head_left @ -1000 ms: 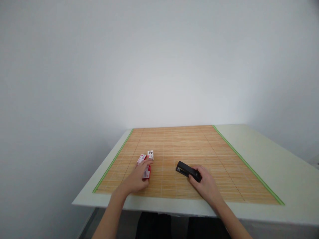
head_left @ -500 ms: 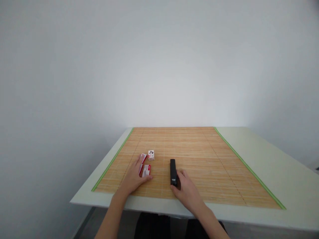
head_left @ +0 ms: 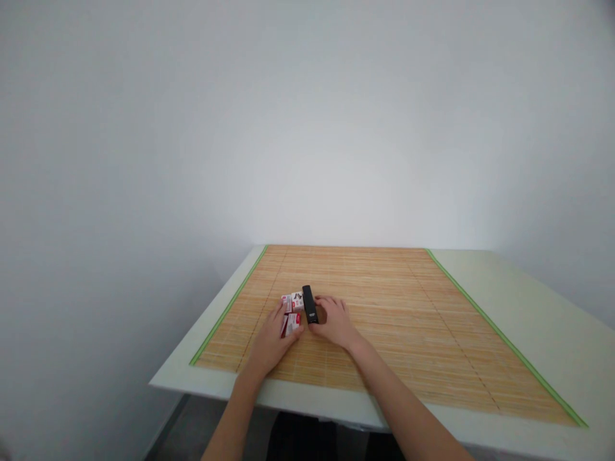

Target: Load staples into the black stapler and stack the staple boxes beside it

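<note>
Black stapler (head_left: 310, 304) now slid left, lying against the red-and-white staple boxes (head_left: 292, 313) on the bamboo mat (head_left: 408, 307). Right hand (head_left: 335, 320) loosely cupping its right side; left hand (head_left: 271, 339) flat, fingers spread, bracing the boxes' left side. Items gathered together.

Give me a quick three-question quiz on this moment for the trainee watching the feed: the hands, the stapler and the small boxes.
1. True or false: the black stapler lies immediately right of the small red-and-white boxes.
2. Which hand rests against the stapler? A) left hand B) right hand C) neither
3. Fill in: everything lies on a bamboo ____ with green edging.

Key:
1. True; the stapler lies right beside the boxes.
2. B; the right hand rests at its right side, while the left hand rests at the boxes.
3. mat, which lies on the pale table.
</note>
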### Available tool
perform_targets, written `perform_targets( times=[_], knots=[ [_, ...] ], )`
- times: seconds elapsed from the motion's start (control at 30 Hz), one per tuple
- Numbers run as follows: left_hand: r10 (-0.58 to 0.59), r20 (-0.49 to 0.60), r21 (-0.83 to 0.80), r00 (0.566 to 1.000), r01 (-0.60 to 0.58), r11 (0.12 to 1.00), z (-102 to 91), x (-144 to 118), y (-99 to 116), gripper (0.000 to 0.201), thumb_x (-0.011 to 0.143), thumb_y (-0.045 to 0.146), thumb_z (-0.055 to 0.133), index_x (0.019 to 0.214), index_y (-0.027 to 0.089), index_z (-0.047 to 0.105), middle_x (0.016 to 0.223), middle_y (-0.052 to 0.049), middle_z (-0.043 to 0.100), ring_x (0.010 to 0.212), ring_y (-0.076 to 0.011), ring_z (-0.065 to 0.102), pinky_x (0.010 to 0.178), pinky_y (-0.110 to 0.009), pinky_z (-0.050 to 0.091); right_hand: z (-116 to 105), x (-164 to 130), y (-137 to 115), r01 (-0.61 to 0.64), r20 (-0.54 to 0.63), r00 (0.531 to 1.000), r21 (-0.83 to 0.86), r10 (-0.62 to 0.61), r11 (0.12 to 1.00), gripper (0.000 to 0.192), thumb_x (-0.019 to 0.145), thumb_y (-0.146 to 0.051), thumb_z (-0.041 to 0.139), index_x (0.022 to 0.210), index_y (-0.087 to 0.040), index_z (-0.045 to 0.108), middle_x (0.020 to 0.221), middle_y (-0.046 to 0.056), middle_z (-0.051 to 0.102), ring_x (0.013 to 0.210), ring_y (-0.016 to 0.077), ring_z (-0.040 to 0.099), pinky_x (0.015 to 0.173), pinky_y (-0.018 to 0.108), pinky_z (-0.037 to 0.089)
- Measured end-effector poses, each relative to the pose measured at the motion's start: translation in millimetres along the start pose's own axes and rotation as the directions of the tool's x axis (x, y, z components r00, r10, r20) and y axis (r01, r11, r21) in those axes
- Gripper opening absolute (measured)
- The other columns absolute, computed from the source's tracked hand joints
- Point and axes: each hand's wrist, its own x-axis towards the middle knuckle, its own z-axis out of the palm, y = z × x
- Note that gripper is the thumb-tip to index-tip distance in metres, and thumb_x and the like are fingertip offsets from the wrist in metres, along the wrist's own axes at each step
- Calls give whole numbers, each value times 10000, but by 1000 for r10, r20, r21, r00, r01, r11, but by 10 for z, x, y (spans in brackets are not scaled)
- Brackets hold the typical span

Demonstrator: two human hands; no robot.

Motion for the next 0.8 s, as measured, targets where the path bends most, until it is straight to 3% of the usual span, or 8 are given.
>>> perform_targets(
  times=[0.1,0.2,0.37,0.57,0.8],
  knots=[
    [-39,-51,-42,998,36,998,37,-16,-2,577,1058,511,392,1565,237,398,1665,-86,350,1534,-240,338,1270,-479,278,64,-136,-118,22,-7,1000,3,-22,1000,492,757,-397,802,1213,-285,655,1364,30,648,1333,280,494,1205,516,200],
    [-57,-89,-45,994,53,998,73,-63,-25,531,1079,466,337,1552,237,414,1644,-80,391,1520,-229,364,1271,-484,286,141,-324,-252,29,-24,999,-4,-29,1000,451,805,-397,770,1224,-288,643,1377,31,644,1338,272,499,1237,546,135],
    [-77,-168,3,983,79,997,53,-94,-139,495,1083,416,311,1526,240,442,1586,-84,469,1477,-234,422,1259,-503,309,305,-553,-430,42,-38,998,-39,-44,998,515,903,-333,654,1411,-328,566,1494,29,580,1428,281,447,1257,605,41],
    [-15,-219,107,976,39,993,-3,8,-174,422,1062,391,373,1411,240,556,1461,-103,567,1366,-259,522,1184,-500,403,387,-601,-519,20,-46,999,-71,-23,997,552,921,-358,639,1465,-316,551,1533,22,547,1458,271,430,1275,558,89],
    [-28,-266,131,964,65,989,8,29,-168,380,1049,374,386,1334,244,600,1361,-109,616,1269,-288,564,1116,-529,447,344,-600,-520,30,-37,999,-28,-32,999,533,904,-386,678,1427,-346,583,1513,-8,568,1451,268,438,1274,566,99]
  ],
)
